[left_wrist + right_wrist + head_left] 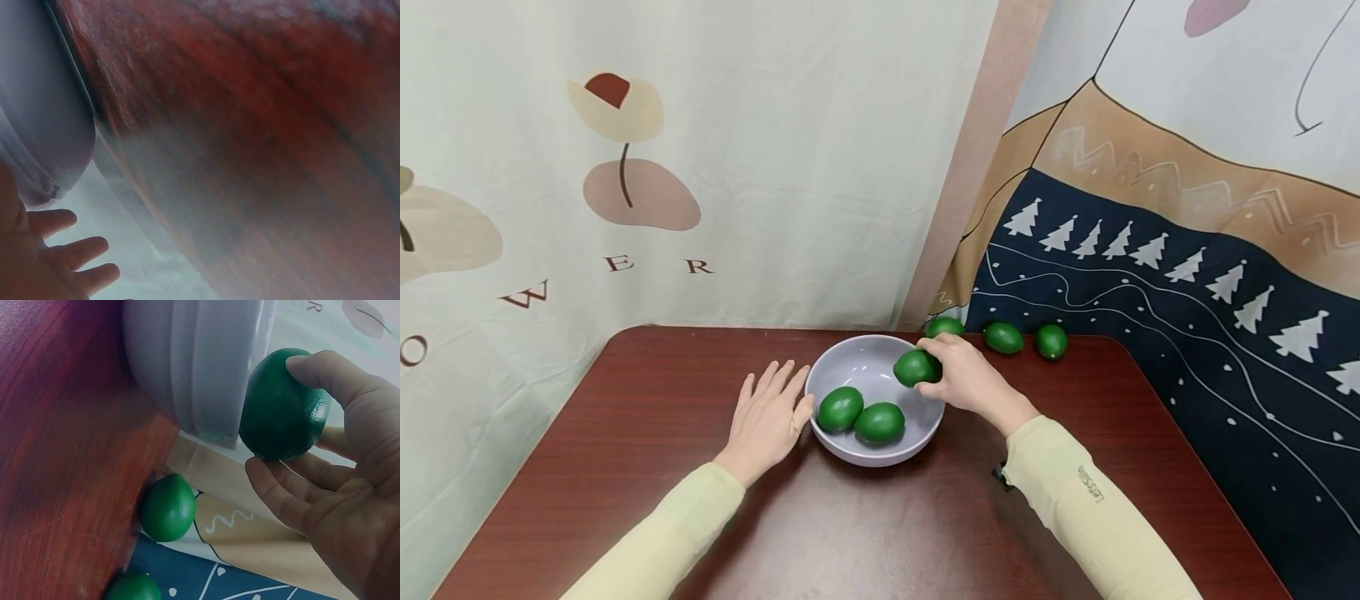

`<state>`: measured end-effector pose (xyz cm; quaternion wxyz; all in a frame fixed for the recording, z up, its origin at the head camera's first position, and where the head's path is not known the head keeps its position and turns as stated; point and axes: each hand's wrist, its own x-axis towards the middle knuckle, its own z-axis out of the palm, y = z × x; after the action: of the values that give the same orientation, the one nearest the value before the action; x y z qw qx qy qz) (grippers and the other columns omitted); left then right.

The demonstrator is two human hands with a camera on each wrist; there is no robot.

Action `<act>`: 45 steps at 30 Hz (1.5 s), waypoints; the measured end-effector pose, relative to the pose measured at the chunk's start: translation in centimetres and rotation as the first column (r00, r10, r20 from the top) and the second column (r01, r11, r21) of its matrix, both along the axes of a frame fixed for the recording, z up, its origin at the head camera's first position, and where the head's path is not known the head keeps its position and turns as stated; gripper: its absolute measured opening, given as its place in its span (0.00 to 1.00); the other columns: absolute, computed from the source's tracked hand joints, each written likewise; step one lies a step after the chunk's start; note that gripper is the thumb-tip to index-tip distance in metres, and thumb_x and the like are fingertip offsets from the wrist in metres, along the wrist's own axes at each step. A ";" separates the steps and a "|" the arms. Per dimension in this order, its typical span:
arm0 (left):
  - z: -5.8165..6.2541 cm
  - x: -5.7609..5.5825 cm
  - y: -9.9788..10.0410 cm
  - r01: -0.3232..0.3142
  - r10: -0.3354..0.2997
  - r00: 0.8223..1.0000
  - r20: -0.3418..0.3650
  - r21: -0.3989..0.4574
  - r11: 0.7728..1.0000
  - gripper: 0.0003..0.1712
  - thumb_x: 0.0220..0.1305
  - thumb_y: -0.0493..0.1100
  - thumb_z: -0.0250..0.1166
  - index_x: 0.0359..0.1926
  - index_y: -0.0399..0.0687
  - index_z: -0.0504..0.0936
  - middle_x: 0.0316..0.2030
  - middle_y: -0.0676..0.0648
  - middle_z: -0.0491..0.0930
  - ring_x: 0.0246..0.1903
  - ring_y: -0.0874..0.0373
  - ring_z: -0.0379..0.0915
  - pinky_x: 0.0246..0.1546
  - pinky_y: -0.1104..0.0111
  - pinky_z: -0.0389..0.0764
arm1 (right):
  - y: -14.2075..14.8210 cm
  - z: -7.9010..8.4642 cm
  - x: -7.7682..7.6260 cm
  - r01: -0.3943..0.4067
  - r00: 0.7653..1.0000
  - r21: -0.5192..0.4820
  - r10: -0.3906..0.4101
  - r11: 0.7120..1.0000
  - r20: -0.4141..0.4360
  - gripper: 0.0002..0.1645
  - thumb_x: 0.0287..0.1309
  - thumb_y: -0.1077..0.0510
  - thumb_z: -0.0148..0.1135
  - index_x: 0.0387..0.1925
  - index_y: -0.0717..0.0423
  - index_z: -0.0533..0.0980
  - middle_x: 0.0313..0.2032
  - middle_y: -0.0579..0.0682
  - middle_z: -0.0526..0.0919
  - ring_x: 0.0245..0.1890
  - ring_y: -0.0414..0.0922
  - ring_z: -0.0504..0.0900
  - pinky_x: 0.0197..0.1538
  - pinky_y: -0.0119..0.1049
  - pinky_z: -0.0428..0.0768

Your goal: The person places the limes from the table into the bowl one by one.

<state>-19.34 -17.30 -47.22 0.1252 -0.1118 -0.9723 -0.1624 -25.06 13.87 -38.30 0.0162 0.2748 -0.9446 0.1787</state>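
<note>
A pale lavender bowl stands on the table with two green limes, one lime at its left and another lime near its front. Between thumb and fingers, my right hand holds a third lime above the bowl's right rim. The right wrist view shows this held lime close beside the bowl's wall. My left hand lies beside the bowl's left side with its fingers straight and spread, the thumb at the rim. Part of that hand shows below the bowl in the left wrist view.
Along the table's back right edge sit three more limes: one lime partly behind my right hand, a middle lime and a right lime. Printed curtains hang behind the dark red wooden table.
</note>
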 end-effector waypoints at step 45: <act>-0.3 -0.1 -0.1 -0.003 0.003 1.000 -0.001 0.003 1.000 0.31 0.78 0.53 0.50 0.74 0.43 0.71 0.73 0.35 0.68 0.75 0.35 0.57 0.73 0.36 0.52 | -2.8 -1.2 -0.7 -0.122 0.991 0.136 0.112 0.983 0.074 0.31 0.55 0.53 0.75 0.59 0.60 0.79 0.56 0.58 0.82 0.53 0.51 0.79 0.55 0.44 0.82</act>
<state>-19.48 -17.36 -47.47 0.1262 -0.1101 -0.9722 -0.1638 -25.78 11.05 -39.48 -0.0448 0.3243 -0.9370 0.1216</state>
